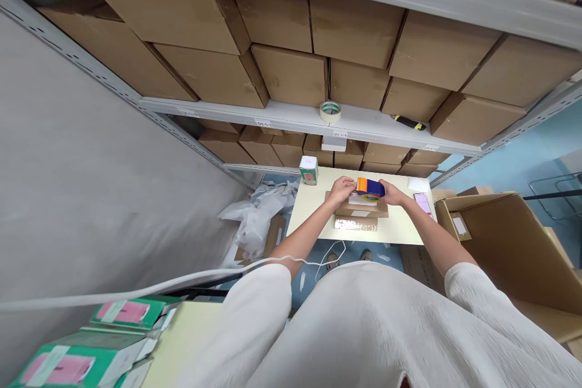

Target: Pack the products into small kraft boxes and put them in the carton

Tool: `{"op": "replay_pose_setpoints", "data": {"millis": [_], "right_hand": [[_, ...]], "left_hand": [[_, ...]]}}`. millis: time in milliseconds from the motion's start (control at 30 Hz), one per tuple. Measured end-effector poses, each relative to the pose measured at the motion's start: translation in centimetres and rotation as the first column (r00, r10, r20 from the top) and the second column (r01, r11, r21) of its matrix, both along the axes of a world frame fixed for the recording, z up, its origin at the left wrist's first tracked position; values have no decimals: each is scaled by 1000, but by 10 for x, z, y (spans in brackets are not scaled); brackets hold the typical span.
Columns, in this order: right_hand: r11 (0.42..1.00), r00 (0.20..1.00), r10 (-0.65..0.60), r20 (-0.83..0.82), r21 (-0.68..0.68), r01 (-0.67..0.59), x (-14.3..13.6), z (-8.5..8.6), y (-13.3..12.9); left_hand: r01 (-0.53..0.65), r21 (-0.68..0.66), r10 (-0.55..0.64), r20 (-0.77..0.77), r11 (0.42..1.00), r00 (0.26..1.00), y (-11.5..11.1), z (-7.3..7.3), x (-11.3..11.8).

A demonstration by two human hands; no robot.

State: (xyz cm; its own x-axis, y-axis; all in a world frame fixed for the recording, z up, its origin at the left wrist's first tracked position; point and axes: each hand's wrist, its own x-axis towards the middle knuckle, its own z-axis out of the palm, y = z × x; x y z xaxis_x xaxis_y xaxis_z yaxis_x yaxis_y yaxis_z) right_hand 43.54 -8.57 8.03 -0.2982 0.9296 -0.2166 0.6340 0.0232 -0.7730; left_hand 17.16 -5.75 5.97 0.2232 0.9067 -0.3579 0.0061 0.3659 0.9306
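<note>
Blue-and-orange tape dispenser [371, 187] over the flat cardboard box [364, 211], your right hand [390, 192] gripping the dispenser's blue end, your left hand [341, 189] bunched by its orange end, hold unclear, glossy brown strip [356, 224] along the box's near side, smooth cream tabletop [309, 218] beneath the box

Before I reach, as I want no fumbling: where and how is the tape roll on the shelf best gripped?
Grip the near wall of the tape roll from the front, probably thumb outside, fingers in the hole: it lies flat near the front edge of the shelf, hole upward, with boxes behind.
</note>
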Motion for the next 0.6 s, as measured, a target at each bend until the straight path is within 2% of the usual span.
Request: {"op": "replay_pose_setpoints", "data": {"millis": [167,367,600], "right_hand": [[999,997,42,57,27,-43,-1,2,0],[982,934,131,332,87,-169,-6,14,2],[975,880,172,443,53,-217,-18,27,3]], "left_hand": [[-13,9,14,-49,1000,999,4,4,-1],[-77,156,117,-267,985,957,1,4,-12],[-142,176,184,-258,974,948,1,-6,-30]]}}
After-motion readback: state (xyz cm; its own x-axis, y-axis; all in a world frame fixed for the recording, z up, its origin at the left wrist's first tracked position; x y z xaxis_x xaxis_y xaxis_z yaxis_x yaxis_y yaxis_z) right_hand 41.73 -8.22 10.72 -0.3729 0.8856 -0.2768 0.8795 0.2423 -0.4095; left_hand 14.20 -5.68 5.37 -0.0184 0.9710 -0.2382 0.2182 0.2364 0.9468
